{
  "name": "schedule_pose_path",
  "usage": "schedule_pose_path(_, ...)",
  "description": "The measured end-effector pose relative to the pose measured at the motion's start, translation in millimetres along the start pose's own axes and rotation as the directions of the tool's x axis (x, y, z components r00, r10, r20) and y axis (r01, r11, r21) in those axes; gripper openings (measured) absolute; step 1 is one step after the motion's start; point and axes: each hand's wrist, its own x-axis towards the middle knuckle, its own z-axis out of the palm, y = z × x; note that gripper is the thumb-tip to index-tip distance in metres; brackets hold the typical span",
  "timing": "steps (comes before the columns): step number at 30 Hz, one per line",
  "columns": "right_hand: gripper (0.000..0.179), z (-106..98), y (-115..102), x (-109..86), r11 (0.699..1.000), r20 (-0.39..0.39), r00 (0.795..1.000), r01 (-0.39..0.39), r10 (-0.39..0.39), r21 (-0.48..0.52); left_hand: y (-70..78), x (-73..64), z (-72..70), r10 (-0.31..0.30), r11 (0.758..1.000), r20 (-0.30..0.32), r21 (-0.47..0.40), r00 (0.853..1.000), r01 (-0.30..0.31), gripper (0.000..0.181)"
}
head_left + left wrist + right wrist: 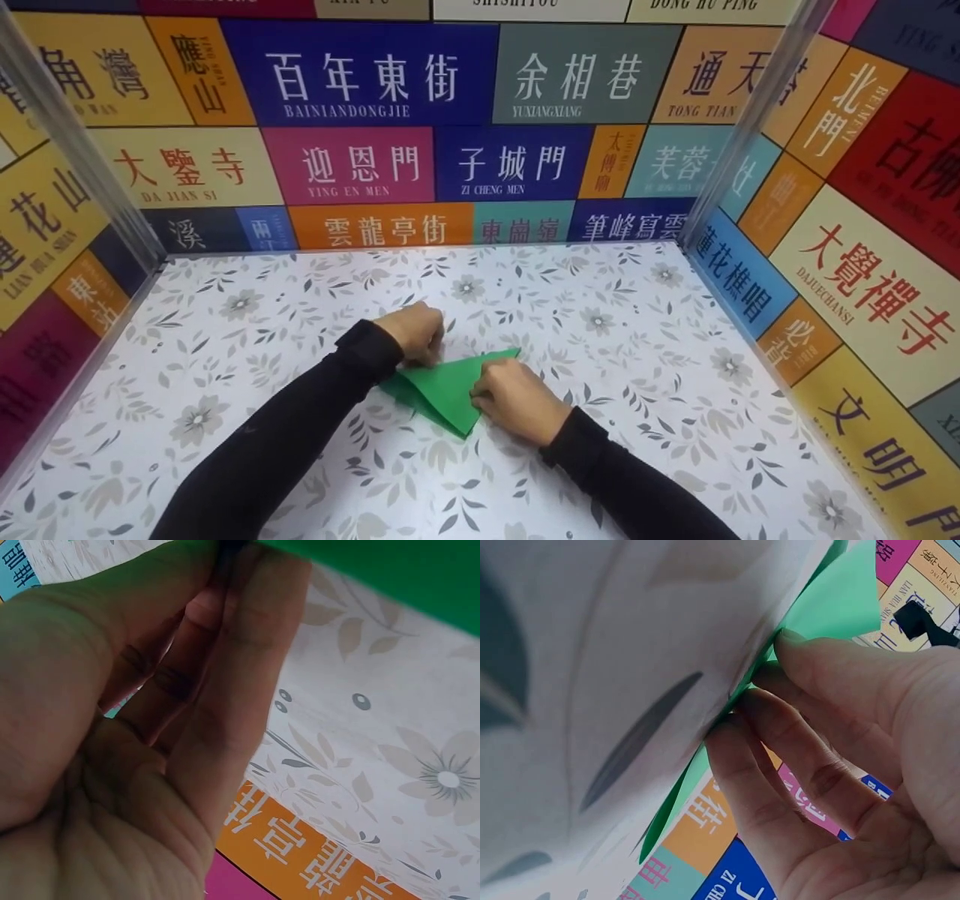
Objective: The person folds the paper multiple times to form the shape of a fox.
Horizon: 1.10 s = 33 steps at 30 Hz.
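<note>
A folded sheet of green paper (448,386) lies on the patterned tabletop in the head view, with one layer lifted a little at its left side. My left hand (414,332) is at its far left edge; in the left wrist view the thumb and fingers (251,622) come together beside the green paper (405,574), though the tips are partly hidden. On the right side, my right hand (519,401) pinches the paper's edge. The right wrist view has the thumb (832,664) and fingertips against the green sheet (832,604), close to the table surface.
A white tabletop (285,435) with grey leaves and flowers spreads around the paper. Upright panels (360,75) with coloured blocks of lettering stand at the back, left and right. Metal corner posts (739,127) join them.
</note>
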Motion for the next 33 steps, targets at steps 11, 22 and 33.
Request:
schedule_pose_path(11, 0.015, -0.5, 0.9, 4.6, 1.000, 0.008, 1.000, -0.003, 0.003, 0.000, -4.7, -4.2, -3.5, 0.014, 1.000, -0.007, -0.001, 1.000, -0.014, 0.010)
schedule_pose_path(22, 0.014, -1.0, 1.8, 3.3, 1.000, 0.009, 1.000, -0.025, 0.025, 0.008, -10.4, -9.5, -3.4, 0.040, 0.999, -0.018, -0.023, 0.999, -0.041, 0.008)
schedule_pose_path(33, 0.014, 0.0, 1.8, -1.1, 1.000, 0.003, 1.000, -0.010, 0.010, -0.001, -12.7, -10.3, 1.2, 0.043, 0.999, -0.012, -0.027, 0.999, -0.043, 0.007)
